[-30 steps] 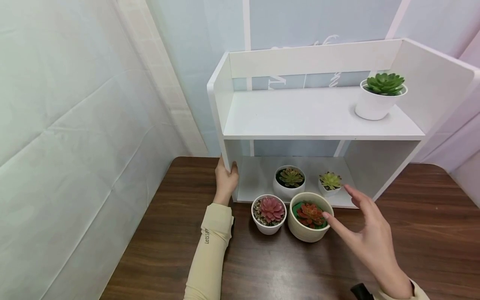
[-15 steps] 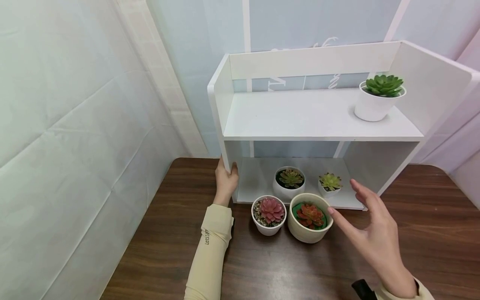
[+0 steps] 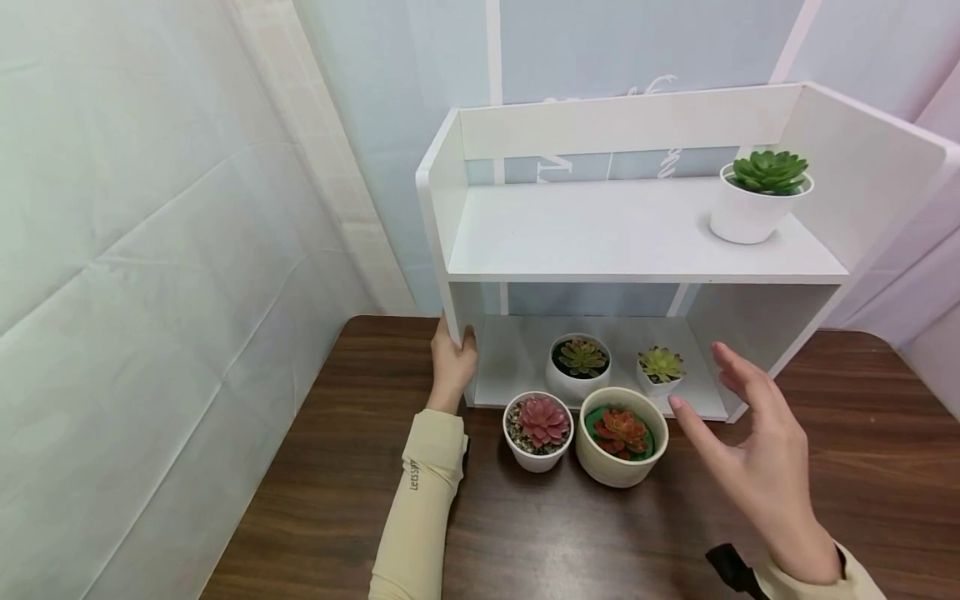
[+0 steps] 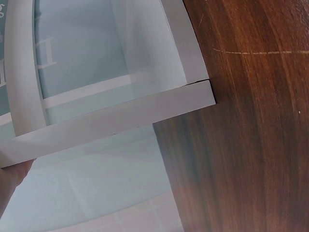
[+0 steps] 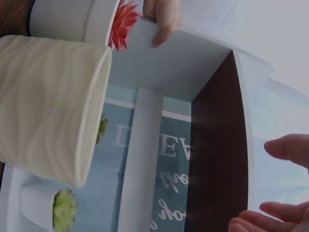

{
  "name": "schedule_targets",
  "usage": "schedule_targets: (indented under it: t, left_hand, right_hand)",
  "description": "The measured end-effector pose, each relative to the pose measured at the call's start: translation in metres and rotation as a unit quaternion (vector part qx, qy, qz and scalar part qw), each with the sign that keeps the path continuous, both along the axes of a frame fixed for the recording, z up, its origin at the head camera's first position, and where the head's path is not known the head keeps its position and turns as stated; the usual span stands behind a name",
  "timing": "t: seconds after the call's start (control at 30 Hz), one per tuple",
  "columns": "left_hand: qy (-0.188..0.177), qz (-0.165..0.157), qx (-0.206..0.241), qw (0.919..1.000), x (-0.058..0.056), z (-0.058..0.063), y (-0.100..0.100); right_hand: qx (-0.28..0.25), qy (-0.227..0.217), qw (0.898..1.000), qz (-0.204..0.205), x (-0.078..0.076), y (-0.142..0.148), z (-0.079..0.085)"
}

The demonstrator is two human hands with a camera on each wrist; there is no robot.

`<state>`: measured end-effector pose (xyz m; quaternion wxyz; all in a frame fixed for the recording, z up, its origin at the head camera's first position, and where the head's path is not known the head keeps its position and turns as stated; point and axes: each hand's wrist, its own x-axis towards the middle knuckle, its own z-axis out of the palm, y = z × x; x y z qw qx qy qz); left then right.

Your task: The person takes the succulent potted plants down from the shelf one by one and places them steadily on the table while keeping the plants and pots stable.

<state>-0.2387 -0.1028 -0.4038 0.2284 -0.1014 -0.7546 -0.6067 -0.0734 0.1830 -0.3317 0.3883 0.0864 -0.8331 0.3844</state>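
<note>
My left hand (image 3: 453,363) grips the left side panel of a white two-tier shelf (image 3: 645,277), thumb on the inner face and the other fingers hidden behind the panel. My right hand (image 3: 765,454) is held in the air with thumb and fingers spread, nothing between them. It is nearest to a cream pot (image 3: 615,473) with a red-orange succulent and a small white pot (image 3: 658,385) with a yellow-green succulent, apart from both. A white pot (image 3: 537,460) with a pink succulent stands beside the cream one, in front of the shelf.
On the lower tier is a round white pot (image 3: 577,385) with a green-brown succulent. A white pot (image 3: 750,212) with a green succulent stands at the right of the upper tier. The shelf stands on a brown wooden table (image 3: 330,500) against a curtain (image 3: 375,150).
My right hand has drawn away to the right from the cream pot, its fingers still spread. The left hand stays on the shelf panel, and the pots stay in place.
</note>
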Motion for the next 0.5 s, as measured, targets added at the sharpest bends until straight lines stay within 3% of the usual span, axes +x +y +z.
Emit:
schedule_targets:
  t: [0.27, 0.5]
  left_hand:
    - [0.015, -0.006, 0.005, 0.9998, -0.001, -0.002, 0.001]
    - [0.005, -0.002, 0.002, 1.0, -0.001, -0.001, 0.0]
  right_hand:
    - [-0.004, 0.024, 1.0, -0.005, -0.006, 0.006, 0.012]
    - [0.0, 0.038, 0.999, -0.015, -0.014, 0.013, 0.023]
